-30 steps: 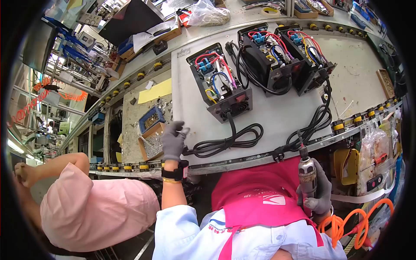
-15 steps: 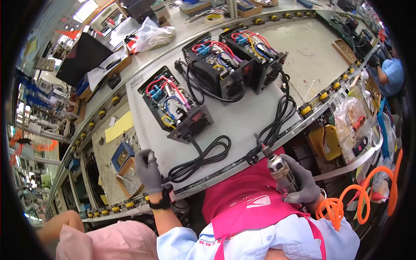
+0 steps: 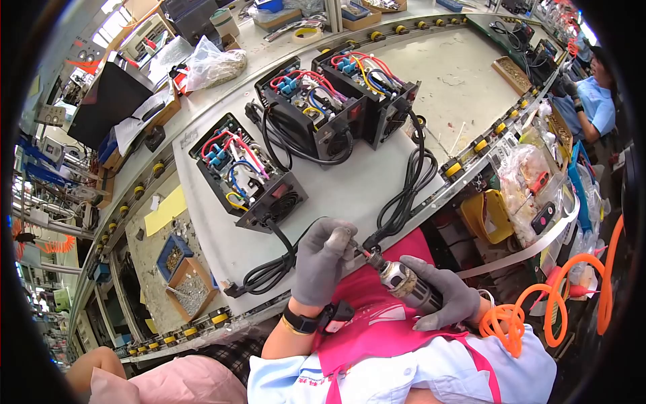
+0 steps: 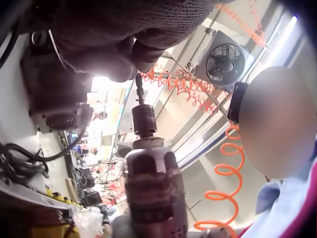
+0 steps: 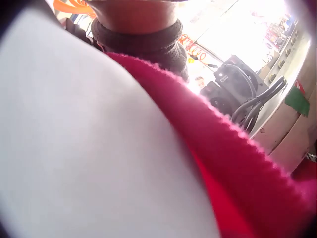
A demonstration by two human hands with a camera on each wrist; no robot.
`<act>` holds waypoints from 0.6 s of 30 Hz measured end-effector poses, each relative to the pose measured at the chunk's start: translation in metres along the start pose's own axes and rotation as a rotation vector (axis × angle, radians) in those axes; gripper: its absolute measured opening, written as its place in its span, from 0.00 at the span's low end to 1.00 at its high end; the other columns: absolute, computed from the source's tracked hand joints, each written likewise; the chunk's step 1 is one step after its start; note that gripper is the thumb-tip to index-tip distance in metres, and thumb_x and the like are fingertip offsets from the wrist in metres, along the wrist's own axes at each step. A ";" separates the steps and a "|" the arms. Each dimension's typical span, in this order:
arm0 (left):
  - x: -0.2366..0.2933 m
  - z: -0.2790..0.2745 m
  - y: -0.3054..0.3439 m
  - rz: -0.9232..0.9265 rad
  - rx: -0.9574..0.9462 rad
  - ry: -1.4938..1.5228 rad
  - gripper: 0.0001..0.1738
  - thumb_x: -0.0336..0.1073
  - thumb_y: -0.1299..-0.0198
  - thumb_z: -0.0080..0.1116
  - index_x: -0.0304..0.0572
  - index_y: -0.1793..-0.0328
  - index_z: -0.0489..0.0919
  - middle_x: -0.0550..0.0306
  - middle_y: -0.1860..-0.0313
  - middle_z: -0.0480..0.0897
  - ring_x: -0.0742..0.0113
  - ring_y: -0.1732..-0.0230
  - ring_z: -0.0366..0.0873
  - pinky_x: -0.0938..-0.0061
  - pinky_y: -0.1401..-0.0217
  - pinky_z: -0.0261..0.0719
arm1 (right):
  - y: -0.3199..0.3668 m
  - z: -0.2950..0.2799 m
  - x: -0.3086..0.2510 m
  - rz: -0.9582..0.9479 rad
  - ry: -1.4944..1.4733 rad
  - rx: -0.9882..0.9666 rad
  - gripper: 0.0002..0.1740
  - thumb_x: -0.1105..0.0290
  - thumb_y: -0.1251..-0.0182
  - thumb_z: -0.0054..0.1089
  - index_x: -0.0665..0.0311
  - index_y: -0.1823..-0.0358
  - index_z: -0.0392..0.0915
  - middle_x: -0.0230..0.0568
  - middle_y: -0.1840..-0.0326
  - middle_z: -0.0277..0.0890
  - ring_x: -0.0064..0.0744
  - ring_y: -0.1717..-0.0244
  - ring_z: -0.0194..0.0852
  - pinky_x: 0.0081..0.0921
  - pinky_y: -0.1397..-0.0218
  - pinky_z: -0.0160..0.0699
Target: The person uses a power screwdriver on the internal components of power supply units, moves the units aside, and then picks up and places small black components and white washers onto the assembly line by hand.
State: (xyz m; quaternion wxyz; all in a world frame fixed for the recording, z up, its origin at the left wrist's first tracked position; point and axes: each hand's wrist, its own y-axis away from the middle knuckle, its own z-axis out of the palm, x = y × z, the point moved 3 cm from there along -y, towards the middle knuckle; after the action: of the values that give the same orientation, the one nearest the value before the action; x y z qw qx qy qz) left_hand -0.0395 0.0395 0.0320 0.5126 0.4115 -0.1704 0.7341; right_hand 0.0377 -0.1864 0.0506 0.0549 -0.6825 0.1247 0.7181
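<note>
My gloved left hand (image 3: 319,259) has its thumb and fingers closed at the tip of the bit on a power screwdriver (image 3: 407,285); in the left wrist view the fingers meet the tip of the bit (image 4: 139,89). Whether a screw sits between them is hidden. The right hand (image 3: 451,296), also gloved, grips the screwdriver's body over the pink apron. Past the hands, a grey board (image 3: 323,195) carries three open black power units, the nearest one (image 3: 249,175) with its coiled black cable (image 3: 269,273). Fabric mostly fills the right wrist view.
Left of the board are a blue box (image 3: 173,256) of small parts, a tray of screws (image 3: 192,294) and yellow paper (image 3: 165,210). An orange coiled hose (image 3: 552,303) runs at the right, below a yellow bin (image 3: 487,217). A person in pink (image 3: 182,377) is at lower left.
My left hand has moved right from beside the parts boxes to the screwdriver's tip. The screwdriver now points more to the left. The head view has swung, shifting the board leftward.
</note>
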 end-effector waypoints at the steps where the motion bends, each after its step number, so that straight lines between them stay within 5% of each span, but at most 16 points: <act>1: -0.001 -0.001 -0.001 -0.021 0.008 0.011 0.11 0.37 0.31 0.60 0.35 0.53 0.79 0.59 0.65 0.80 0.78 0.70 0.74 0.83 0.71 0.74 | 0.000 0.000 -0.001 0.013 0.004 -0.002 0.65 0.65 0.52 0.83 0.72 0.20 0.44 0.48 0.30 0.69 0.29 0.33 0.67 0.26 0.28 0.61; 13: 0.024 -0.014 -0.005 -0.093 -0.033 -0.431 0.09 0.36 0.34 0.61 0.36 0.58 0.80 0.61 0.71 0.79 0.79 0.76 0.72 0.83 0.74 0.73 | -0.005 0.000 0.000 0.077 0.033 -0.012 0.64 0.62 0.53 0.84 0.74 0.21 0.47 0.49 0.30 0.67 0.30 0.31 0.65 0.28 0.27 0.59; 18: 0.017 -0.013 -0.010 -0.143 -0.001 -0.401 0.09 0.38 0.35 0.63 0.40 0.59 0.81 0.67 0.73 0.77 0.83 0.76 0.71 0.86 0.75 0.68 | -0.004 0.000 0.002 0.109 -0.014 0.025 0.63 0.62 0.53 0.83 0.74 0.22 0.48 0.49 0.30 0.67 0.30 0.30 0.64 0.28 0.26 0.57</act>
State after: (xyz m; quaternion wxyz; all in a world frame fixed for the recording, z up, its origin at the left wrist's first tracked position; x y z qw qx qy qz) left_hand -0.0388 0.0628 0.0355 0.5195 0.5600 -0.2399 0.5992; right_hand 0.0385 -0.1826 0.0481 0.0252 -0.6687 0.1703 0.7233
